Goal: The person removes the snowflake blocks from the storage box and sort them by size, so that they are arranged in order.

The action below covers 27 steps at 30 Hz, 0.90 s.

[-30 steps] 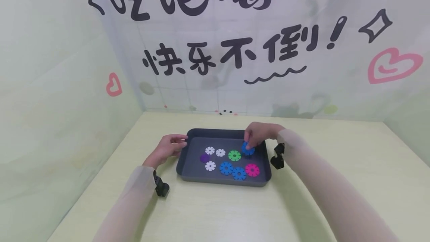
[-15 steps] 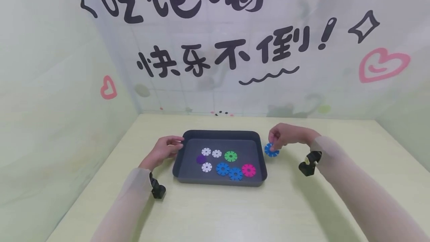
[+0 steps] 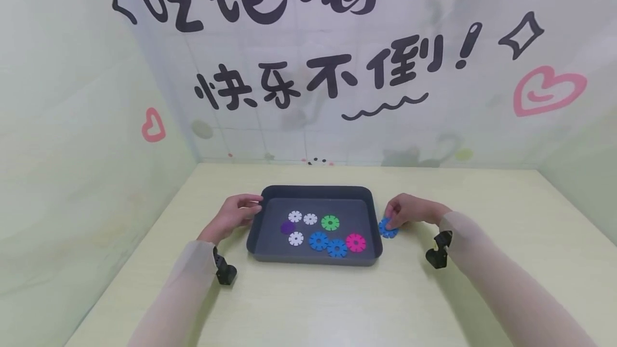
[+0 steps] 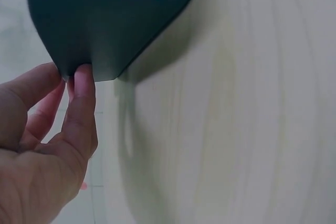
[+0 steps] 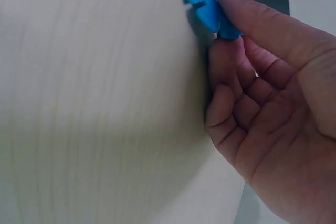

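Observation:
A dark grey tray (image 3: 315, 262) lies on the table with several notched plastic discs in it: white, purple, green, blue and pink. My left hand (image 3: 231, 216) is at the tray's left end; in the left wrist view, its thumb and fingertips pinch the tray's edge. Just outside the tray's right wall, my right hand (image 3: 408, 210) pinches a blue notched disc (image 3: 388, 228) low over the table. In the right wrist view the thumb lies over the disc's centre hole, with the other fingers curled below. Whether the disc touches the table I cannot tell.
Inside the tray are a green disc (image 3: 330, 223), a pink disc (image 3: 356, 242), two blue discs that meet or overlap, a purple disc (image 3: 287, 227) and three white ones. Pale wood-grain table (image 3: 308, 304) surrounds the tray. A printed cloth wall (image 3: 270, 138) stands behind.
My right hand has lifted the blue disc out of the tray, carried it right over the wall, then lowered it beside the tray. The left hand stays at the tray.

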Tool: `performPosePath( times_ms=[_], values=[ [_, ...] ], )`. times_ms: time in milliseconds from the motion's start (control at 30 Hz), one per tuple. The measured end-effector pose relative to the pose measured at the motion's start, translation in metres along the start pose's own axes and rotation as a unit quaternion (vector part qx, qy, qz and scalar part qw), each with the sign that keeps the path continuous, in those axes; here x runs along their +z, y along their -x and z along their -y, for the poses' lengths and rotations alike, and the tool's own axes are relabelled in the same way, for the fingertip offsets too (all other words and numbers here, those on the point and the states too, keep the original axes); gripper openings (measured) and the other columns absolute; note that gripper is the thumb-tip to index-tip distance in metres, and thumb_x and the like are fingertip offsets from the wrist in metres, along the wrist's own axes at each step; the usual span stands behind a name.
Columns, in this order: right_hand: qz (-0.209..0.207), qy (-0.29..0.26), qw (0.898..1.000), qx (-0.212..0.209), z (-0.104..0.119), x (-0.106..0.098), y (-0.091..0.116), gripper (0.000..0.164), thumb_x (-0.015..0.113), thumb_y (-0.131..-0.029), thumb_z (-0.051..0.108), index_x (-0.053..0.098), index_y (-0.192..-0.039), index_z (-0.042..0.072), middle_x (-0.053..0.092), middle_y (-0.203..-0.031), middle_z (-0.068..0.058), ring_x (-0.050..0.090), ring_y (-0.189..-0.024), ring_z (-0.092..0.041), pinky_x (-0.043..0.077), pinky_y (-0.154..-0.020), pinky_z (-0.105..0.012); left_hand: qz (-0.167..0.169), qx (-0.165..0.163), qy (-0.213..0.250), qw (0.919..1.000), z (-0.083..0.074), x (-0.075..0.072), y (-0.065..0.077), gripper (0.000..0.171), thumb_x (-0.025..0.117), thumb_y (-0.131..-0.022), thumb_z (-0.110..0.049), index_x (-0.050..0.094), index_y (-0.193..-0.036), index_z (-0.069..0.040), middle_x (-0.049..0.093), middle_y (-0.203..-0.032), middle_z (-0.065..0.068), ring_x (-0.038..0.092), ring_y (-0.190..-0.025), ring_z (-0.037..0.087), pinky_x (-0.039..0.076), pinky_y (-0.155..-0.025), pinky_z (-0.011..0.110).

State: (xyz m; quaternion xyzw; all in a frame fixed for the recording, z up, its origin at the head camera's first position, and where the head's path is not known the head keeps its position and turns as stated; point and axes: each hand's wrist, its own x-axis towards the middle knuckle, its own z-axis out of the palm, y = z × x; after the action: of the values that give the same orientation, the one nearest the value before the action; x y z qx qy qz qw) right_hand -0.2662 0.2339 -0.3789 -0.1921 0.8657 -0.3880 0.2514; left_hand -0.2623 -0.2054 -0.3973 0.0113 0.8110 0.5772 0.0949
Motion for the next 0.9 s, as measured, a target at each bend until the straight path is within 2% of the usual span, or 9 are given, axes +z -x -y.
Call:
performPosePath(
  times_ms=[200, 433, 567, 700, 900],
  values=[
    [-0.019, 0.050, 0.999, -0.004, -0.005, 0.003, -0.004, 0.016, 0.075, -0.075, 0.011, 0.064, -0.081, 0.000, 0.055, -0.065, 0.002, 0.045, -0.062, -0.012, 0.040, -0.061, -0.026, 0.001, 0.000, 0.001, 1.0000, 0.000, 0.000, -0.001, 0.038, 0.060, -0.088, -0.005, 0.053, -0.124, 0.001, 0.056, -0.113, 0.018, 0.057, -0.092, 0.021, 0.052, -0.073, 0.030],
    [-0.021, 0.074, 0.997, -0.019, -0.007, 0.004, -0.004, 0.017, 0.076, -0.074, 0.011, 0.063, -0.080, 0.001, 0.050, -0.063, 0.002, 0.043, -0.061, -0.013, 0.038, -0.060, -0.027, 0.005, 0.003, 0.007, 1.0000, 0.001, 0.000, -0.001, 0.039, 0.061, -0.088, -0.006, 0.052, -0.125, 0.002, 0.058, -0.110, 0.016, 0.057, -0.088, 0.017, 0.052, -0.071, 0.030],
    [-0.019, 0.087, 0.996, -0.010, -0.005, 0.003, -0.004, 0.018, 0.075, -0.075, 0.014, 0.062, -0.081, 0.003, 0.050, -0.065, 0.001, 0.044, -0.062, -0.013, 0.038, -0.061, -0.027, 0.003, -0.001, 0.013, 0.9999, 0.002, 0.000, -0.001, 0.038, 0.061, -0.088, -0.006, 0.053, -0.125, 0.001, 0.057, -0.110, 0.015, 0.057, -0.088, 0.017, 0.052, -0.071, 0.029],
    [-0.015, 0.073, 0.997, -0.009, -0.001, 0.000, -0.004, 0.015, 0.072, -0.077, 0.011, 0.062, -0.085, 0.002, 0.055, -0.069, 0.000, 0.047, -0.064, -0.013, 0.040, -0.062, -0.027, 0.004, 0.000, 0.013, 0.9999, 0.003, 0.000, -0.001, 0.039, 0.061, -0.088, -0.006, 0.052, -0.125, 0.001, 0.057, -0.110, 0.015, 0.057, -0.087, 0.016, 0.052, -0.070, 0.028],
    [-0.025, 0.023, 0.999, -0.028, 0.016, -0.003, -0.010, 0.012, 0.067, -0.081, 0.009, 0.060, -0.088, 0.001, 0.057, -0.067, -0.004, 0.048, -0.060, -0.017, 0.040, -0.054, -0.029, 0.005, 0.001, 0.024, 0.9997, 0.004, -0.001, -0.001, 0.040, 0.061, -0.088, -0.005, 0.051, -0.125, 0.003, 0.057, -0.107, 0.014, 0.056, -0.085, 0.015, 0.051, -0.067, 0.026]
  ],
)
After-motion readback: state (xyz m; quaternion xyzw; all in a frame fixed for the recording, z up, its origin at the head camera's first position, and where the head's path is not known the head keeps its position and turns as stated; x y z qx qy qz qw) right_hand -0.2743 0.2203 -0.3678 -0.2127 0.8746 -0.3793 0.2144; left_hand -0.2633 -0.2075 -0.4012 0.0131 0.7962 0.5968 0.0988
